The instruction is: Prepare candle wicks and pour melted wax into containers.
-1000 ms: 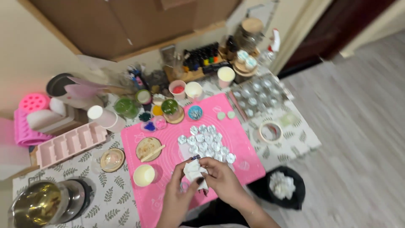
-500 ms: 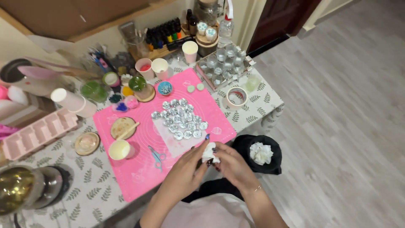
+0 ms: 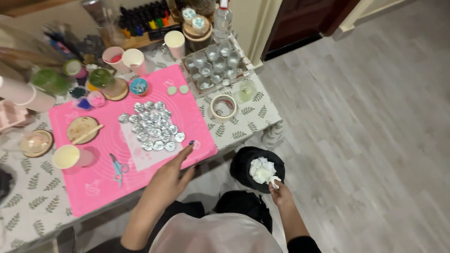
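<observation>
While the right hand [image 3: 280,191] hangs over the black bin [image 3: 240,165] on the floor, just right of the bench's near edge, a small white scrap of crumpled paper [image 3: 274,182] is pinched betw. its fingertips, so that grip is narrow & closed on the scrap. More white crumpled tissue [image 3: 261,169] is seen lying inside the bin, directly beside the held piece. Judged by its look, the scrap is v. light, soft & limp: no real force is needed, a fingertip pinch at any edge is enough, though it may cling to the fingers on release. The left hand [image 3: 169,180] is laid flat w/ fingers spread at the near right corner of the pink mat [image 3: 93,187]; nothing is held, the grip is wide & the fingertips touch the mat close to the cluster of small silver foil cups [image 3: 152,126]. Those cups are prob. thin, light & easily dented, so they are best taken by the rim, gently. Blue-handled small scissors [image 3: 118,166] lie on the mat to the left of that hand, near a yellow cup [image 3: 65,156]. A tape roll [image 3: 223,107] & a tray of clear glass jars [image 3: 212,68] stand farther off on the bench [image 3: 253,105], to the right of the mat.
</observation>
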